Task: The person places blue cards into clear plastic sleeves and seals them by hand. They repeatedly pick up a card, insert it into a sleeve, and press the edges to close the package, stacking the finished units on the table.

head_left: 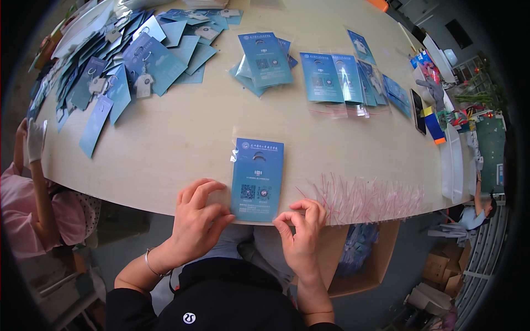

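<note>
A blue printed card (258, 177) with a curved slot near its top lies upright before me, inside a clear plastic bag (234, 135). At the bag's lower left corner, my left hand (196, 215) has its thumb and bent fingers closed on the edge. My right hand (302, 229) pinches the lower right corner between thumb and fingertips. Just right of that hand, many thin clear strips with red edges (367, 201) lie along the table's near edge; they look like peeled adhesive liners.
A large heap of blue cards with keychains (144, 63) covers the table's (182, 143) far left. Bagged cards (321, 77) lie at the far middle and right. A phone (418, 112) rests by the right edge. Below stands an open cardboard box (386, 256). Another person's gloved hand (36, 140) is at left.
</note>
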Available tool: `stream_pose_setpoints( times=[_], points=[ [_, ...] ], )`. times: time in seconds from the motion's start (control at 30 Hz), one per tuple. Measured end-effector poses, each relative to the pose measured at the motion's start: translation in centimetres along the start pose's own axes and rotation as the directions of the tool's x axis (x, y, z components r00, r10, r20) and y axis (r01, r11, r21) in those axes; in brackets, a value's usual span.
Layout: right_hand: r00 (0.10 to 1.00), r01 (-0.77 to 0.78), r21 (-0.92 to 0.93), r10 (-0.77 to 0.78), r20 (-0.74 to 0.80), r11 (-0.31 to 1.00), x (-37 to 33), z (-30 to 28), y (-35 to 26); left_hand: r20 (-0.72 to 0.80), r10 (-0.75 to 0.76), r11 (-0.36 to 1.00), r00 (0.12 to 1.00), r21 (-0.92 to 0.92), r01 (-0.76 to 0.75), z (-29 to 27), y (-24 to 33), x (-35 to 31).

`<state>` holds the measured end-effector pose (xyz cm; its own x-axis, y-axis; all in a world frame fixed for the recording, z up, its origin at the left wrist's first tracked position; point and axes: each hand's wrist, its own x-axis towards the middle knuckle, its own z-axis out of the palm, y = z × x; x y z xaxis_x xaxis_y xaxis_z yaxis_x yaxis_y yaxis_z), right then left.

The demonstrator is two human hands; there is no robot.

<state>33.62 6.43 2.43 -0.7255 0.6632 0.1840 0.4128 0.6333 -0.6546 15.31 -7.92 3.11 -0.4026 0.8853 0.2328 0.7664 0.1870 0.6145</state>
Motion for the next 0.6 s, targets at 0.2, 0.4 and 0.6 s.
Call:
stream_pose_setpoints(
  times=[0.2, 0.4, 0.6],
  points=[
    [0.999, -0.038, 0.001, 0.038, 0.011, 0.999, 0.1, -0.1, -0.1, -0.034, -0.109, 0.994, 0.993, 0.018, 0.110, 0.2, 0.7, -0.3],
    [0.998, -0.055, -0.010, 0.055, 0.000, 0.998, 0.2, -0.1, -0.4, -0.067, -0.146, 0.989, 0.987, 0.019, 0.147, 0.5, 1.0, -0.3],
    [0.996, -0.082, -0.015, 0.081, -0.031, 0.997, 0.3, 0.2, -0.8, -0.085, -0.147, 0.988, 0.985, 0.038, 0.151, 0.6, 1.2, -0.2]
  ],
)
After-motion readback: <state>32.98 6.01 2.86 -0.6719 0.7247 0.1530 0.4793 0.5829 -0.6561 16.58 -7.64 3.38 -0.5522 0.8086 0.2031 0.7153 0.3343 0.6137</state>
